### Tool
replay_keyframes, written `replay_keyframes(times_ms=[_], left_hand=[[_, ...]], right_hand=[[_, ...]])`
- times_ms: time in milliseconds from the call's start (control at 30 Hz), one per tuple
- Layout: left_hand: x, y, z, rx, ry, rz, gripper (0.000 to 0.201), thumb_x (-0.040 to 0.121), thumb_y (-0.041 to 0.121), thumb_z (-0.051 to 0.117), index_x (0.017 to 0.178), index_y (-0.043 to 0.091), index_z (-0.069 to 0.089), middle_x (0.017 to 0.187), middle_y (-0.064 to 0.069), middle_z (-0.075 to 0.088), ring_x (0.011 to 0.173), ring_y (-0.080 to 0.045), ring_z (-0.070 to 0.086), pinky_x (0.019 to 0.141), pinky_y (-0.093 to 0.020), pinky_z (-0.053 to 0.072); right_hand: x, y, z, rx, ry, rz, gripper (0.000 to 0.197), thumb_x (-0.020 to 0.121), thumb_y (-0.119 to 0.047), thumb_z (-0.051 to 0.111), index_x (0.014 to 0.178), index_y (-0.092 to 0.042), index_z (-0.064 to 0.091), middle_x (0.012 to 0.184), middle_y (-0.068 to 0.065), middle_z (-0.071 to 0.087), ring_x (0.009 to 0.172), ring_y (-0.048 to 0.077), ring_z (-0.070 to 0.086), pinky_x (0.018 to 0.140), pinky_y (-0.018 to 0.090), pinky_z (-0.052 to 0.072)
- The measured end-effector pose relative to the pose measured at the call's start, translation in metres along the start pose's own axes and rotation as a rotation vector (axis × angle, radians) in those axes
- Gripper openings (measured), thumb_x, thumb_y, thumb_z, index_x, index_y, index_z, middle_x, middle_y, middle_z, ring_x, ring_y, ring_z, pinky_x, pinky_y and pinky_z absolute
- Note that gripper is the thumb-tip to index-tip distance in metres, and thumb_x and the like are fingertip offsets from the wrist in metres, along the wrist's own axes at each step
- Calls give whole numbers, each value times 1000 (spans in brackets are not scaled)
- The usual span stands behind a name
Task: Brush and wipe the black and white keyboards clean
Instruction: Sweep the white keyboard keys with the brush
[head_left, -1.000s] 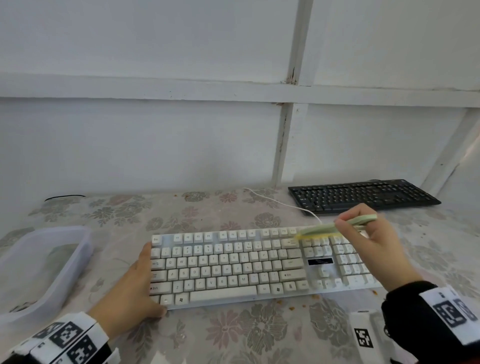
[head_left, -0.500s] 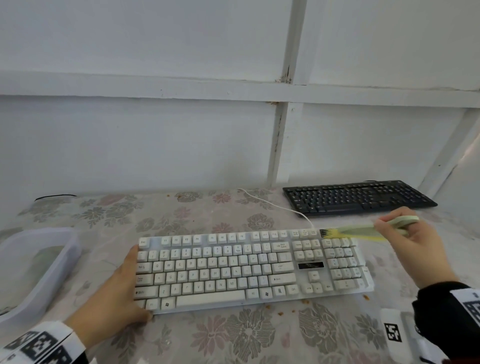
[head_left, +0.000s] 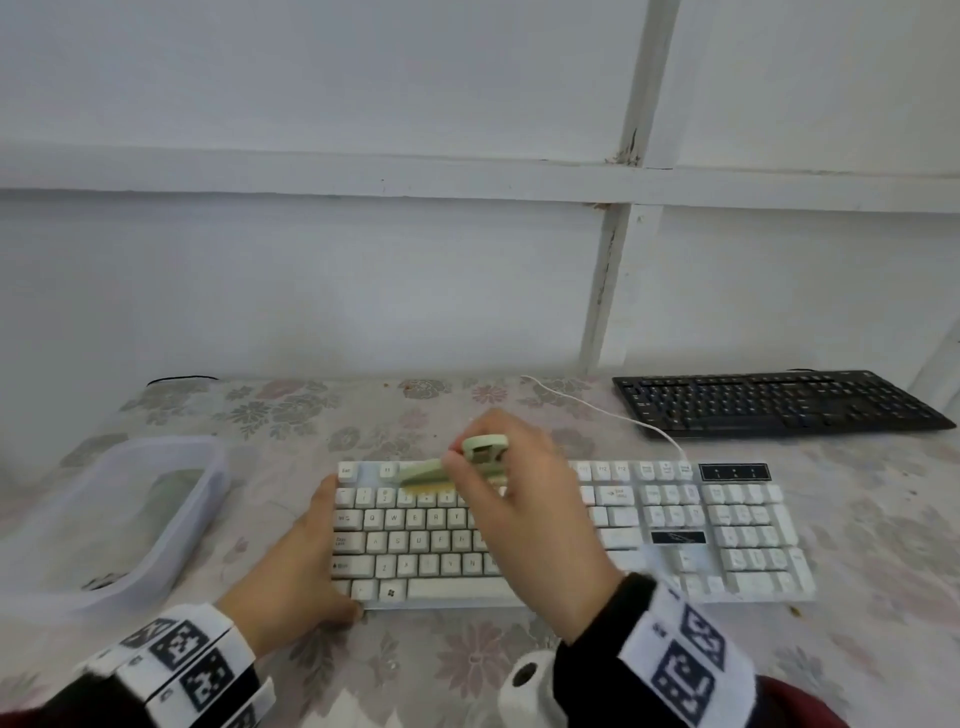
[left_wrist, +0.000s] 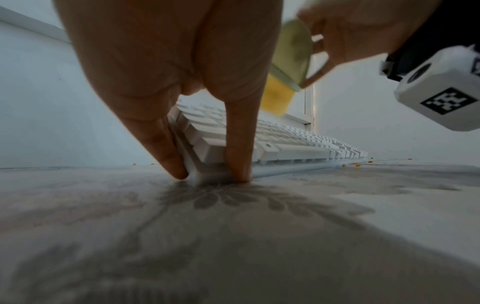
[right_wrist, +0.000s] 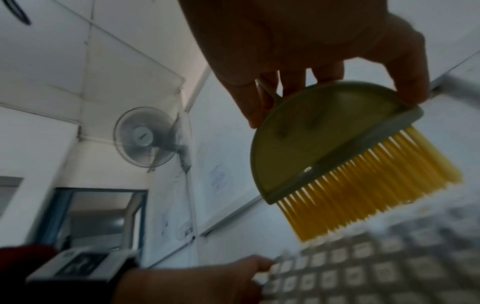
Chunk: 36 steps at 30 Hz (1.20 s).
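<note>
- The right hand (head_left: 530, 499) grips a small brush (right_wrist: 345, 156) by its pale green half-round handle, fingers curled over the top edge and the thumb on the flat side.
- The brush's yellow bristles (right_wrist: 374, 185) point down at the top-left rows of the white keyboard (head_left: 675, 530); from the head view they lie over the function and number rows, just beyond the right hand's fingertips. Blur hides whether the bristle tips touch the keys.
- The left hand (head_left: 296, 577) holds the white keyboard at its near-left corner: the thumb runs along the left edge, and the left wrist view shows two fingers (left_wrist: 239, 148) straddling that corner with their tips on the surface (head_left: 467, 660).
- The white keyboard lies flat on the flower-patterned surface, directly under the right hand and stretching away to its right, with a white cable (head_left: 597, 410) leaving its far edge.
- The black keyboard (head_left: 774, 402) lies at the far right by the wall, well apart from both hands.
- A clear plastic tub (head_left: 171, 525) stands left of the left hand.
- Small brown crumbs (left_wrist: 357, 164) lie along the white keyboard's near edge.
</note>
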<state>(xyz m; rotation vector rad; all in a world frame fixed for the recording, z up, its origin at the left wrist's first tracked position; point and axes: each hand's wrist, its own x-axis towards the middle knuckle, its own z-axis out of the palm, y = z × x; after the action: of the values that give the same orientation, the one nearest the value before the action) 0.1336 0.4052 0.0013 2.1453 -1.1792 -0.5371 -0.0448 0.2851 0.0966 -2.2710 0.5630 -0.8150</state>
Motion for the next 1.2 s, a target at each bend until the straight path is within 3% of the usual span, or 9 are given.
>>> replay_keyframes(times_ms=[167, 233, 367, 533, 700, 833, 1000, 1200], left_hand=[[6, -10, 2, -21, 7, 40, 110, 51, 20, 79, 130, 43, 7, 115, 21, 46, 102, -1, 56, 78, -19, 51], [8, -16, 3, -21, 14, 47, 104, 49, 23, 80, 130, 39, 16, 111, 18, 51, 98, -2, 59, 77, -24, 54], [10, -16, 4, 15, 7, 74, 87, 51, 22, 81, 124, 29, 36, 101, 13, 60, 87, 1, 62, 67, -21, 54], [4, -8, 0, 4, 15, 29, 116, 51, 16, 79, 138, 38, 5, 115, 16, 49, 100, -3, 56, 80, -24, 53], [2, -2, -1, 12, 10, 28, 111, 53, 11, 76, 134, 41, 5, 110, 17, 51, 95, -2, 56, 73, -19, 51], [2, -3, -1, -11, 14, 21, 115, 53, 12, 77, 138, 37, 4, 112, 14, 51, 97, -6, 57, 76, -22, 52], [1, -2, -1, -14, 15, 44, 111, 55, 12, 78, 134, 43, 5, 115, 19, 48, 101, -1, 54, 77, -18, 49], [3, -3, 2, 48, -6, -19, 123, 56, 18, 77, 145, 31, -7, 125, 4, 46, 104, -10, 53, 84, -25, 50]], right_hand=[[5, -26, 47, -66, -123, 77, 12, 96, -41, 43, 101, -32, 49, 105, -15, 54, 106, 10, 41, 101, 46, 28], [3, -29, 54, -63, -130, 89, 14, 96, -42, 41, 104, -33, 48, 108, -15, 53, 108, 10, 41, 103, 46, 25], [-1, -32, 57, -98, -184, 102, 16, 97, -44, 37, 104, -33, 46, 111, -15, 51, 108, 11, 39, 100, 45, 26], [-4, -16, 41, -135, -127, 192, 10, 97, -43, 38, 95, -35, 44, 99, -18, 49, 102, 9, 41, 98, 44, 31], [-7, -14, 30, -177, -24, 181, 8, 96, -39, 41, 96, -33, 46, 102, -15, 53, 101, 10, 41, 99, 45, 31], [-8, -23, 40, 18, -29, 102, 10, 94, -40, 44, 86, -34, 44, 95, -16, 54, 96, 10, 44, 93, 45, 38], [-9, -10, 39, -42, -34, 155, 9, 95, -39, 45, 88, -34, 45, 97, -16, 55, 98, 8, 45, 97, 46, 36], [-16, 8, 15, -89, 67, 177, 14, 93, -33, 51, 80, -33, 46, 82, -21, 52, 90, 8, 45, 94, 49, 40]])
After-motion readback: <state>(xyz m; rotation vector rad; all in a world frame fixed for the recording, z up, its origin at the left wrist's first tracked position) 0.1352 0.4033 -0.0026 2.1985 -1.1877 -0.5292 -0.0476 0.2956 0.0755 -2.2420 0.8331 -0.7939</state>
